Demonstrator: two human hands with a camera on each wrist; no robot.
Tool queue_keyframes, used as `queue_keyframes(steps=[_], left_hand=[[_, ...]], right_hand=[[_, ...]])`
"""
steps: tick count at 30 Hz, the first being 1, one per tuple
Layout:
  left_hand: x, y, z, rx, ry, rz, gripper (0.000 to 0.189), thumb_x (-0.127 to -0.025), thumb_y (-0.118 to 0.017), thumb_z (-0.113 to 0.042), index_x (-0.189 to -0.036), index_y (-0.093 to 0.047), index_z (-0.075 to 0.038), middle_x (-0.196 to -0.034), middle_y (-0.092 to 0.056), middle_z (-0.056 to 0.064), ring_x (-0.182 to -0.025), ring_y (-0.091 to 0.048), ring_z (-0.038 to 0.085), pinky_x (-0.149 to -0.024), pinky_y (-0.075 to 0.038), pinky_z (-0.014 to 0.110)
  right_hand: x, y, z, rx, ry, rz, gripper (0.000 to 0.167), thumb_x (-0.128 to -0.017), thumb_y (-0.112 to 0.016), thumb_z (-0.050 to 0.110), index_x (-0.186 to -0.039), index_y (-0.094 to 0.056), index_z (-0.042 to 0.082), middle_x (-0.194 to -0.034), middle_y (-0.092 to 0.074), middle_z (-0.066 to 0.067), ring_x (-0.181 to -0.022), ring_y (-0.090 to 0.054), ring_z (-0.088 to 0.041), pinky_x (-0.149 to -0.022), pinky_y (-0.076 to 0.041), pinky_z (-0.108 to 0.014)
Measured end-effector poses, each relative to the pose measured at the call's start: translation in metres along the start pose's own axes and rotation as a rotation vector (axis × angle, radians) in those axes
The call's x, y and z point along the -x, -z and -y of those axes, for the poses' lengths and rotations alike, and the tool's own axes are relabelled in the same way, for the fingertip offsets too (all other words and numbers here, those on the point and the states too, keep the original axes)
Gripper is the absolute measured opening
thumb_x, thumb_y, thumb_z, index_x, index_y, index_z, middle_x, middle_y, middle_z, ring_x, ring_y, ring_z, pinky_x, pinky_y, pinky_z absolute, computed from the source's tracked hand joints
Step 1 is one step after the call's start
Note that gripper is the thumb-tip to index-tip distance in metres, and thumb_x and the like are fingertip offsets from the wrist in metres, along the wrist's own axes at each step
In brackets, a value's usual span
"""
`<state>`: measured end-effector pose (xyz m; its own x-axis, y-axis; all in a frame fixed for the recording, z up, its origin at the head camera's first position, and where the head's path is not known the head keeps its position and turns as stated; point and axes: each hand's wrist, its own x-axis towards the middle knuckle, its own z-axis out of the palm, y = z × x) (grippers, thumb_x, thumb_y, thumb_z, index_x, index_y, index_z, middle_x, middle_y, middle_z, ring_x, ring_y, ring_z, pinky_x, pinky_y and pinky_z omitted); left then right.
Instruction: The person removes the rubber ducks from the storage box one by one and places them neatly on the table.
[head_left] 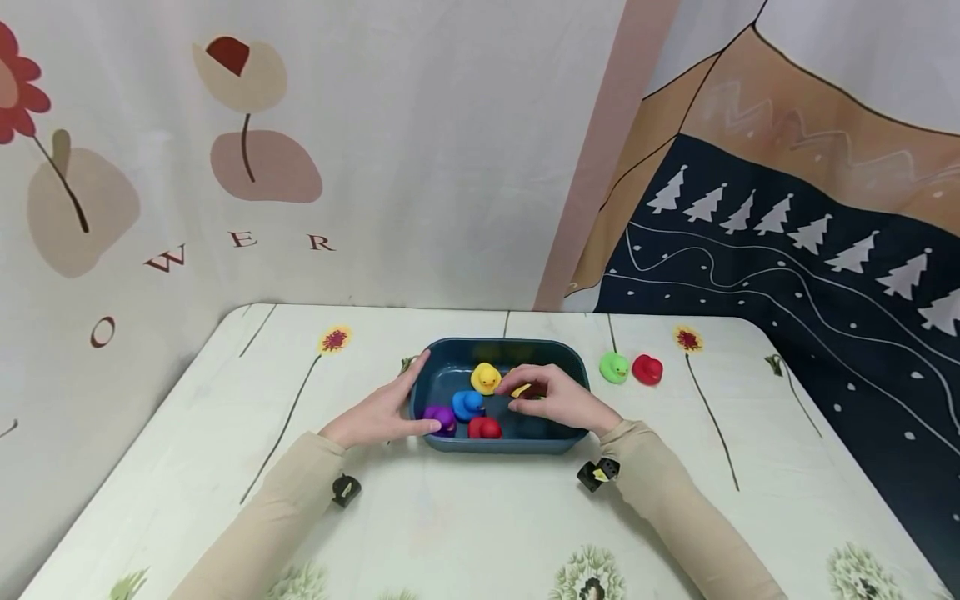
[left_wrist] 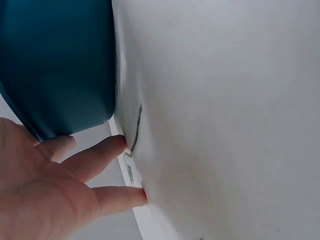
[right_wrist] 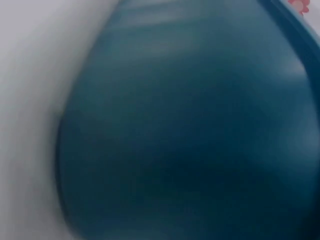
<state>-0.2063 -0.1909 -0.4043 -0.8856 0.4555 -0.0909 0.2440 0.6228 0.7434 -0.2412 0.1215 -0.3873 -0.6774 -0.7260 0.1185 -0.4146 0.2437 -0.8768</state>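
A dark teal plastic tub (head_left: 495, 447) stands on the table with several rubber ducks inside. Among them are a yellow duck (head_left: 486, 378), a blue duck (head_left: 468, 405), a purple duck (head_left: 441, 419) and a red duck (head_left: 485, 427). At the tub's left end, my left hand (head_left: 386, 410) spreads its fairly straight fingers along the outside, the thumb at the front corner beside the purple duck. My right hand (head_left: 557, 397) reaches over the tub's right half, fingers bent. Bits of yellow and green show under it; whether it grips them is hidden. The right wrist view shows blurred teal wall.
To the right of the tub sit a green duck (head_left: 614, 367) and a red rubber duck (head_left: 647, 370). A flower-printed cloth (head_left: 480, 517) covers the table. Behind it hang printed curtains (head_left: 450, 167). Each wrist bears a small black device.
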Motion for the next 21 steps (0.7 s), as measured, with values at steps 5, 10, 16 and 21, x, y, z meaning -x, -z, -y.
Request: queue_keyframes(steps=[5, 10, 16, 21], left_hand=[[0.000, 0.000, -0.001, 0.004, 0.007, 0.003, 0.107, -0.083, -0.072, -0.049, -0.157, 0.000, -0.022, -0.159, -0.014, 0.016, -0.139, -0.025, 0.041, -0.103, -0.033, 0.058], [0.000, 0.000, -0.002, 0.003, 0.004, 0.002, 0.107, -0.083, -0.072, -0.048, -0.157, 0.000, -0.022, -0.159, -0.015, 0.016, -0.138, -0.027, 0.041, -0.102, -0.033, 0.058], [0.000, 0.001, -0.002, -0.001, 0.006, 0.004, 0.107, -0.083, -0.072, -0.050, -0.157, 0.000, -0.020, -0.159, -0.013, 0.017, -0.138, -0.026, 0.042, -0.102, -0.033, 0.059], [0.001, 0.000, -0.001, -0.006, 0.003, 0.001, 0.106, -0.084, -0.071, -0.049, -0.157, 0.000, -0.020, -0.158, -0.013, 0.019, -0.138, -0.026, 0.043, -0.102, -0.032, 0.059]], right_hand=[[-0.004, -0.008, 0.002, 0.010, 0.004, 0.049, 0.026, -0.091, -0.066, 0.004, -0.117, -0.068, 0.004, -0.113, -0.063, -0.004, -0.106, -0.055, -0.026, -0.086, -0.051, -0.034], [-0.006, -0.015, 0.002, 0.006, 0.026, 0.092, 0.026, -0.090, -0.066, 0.003, -0.116, -0.067, 0.004, -0.114, -0.064, -0.005, -0.106, -0.056, -0.023, -0.088, -0.050, -0.032], [-0.007, -0.020, 0.003, -0.005, 0.002, 0.161, 0.027, -0.091, -0.065, 0.003, -0.118, -0.067, 0.003, -0.116, -0.063, -0.005, -0.104, -0.058, -0.018, -0.088, -0.050, -0.031], [-0.009, -0.021, 0.004, -0.003, -0.043, 0.203, 0.028, -0.092, -0.064, 0.004, -0.119, -0.067, 0.006, -0.118, -0.063, -0.001, -0.105, -0.057, -0.017, -0.089, -0.049, -0.030]])
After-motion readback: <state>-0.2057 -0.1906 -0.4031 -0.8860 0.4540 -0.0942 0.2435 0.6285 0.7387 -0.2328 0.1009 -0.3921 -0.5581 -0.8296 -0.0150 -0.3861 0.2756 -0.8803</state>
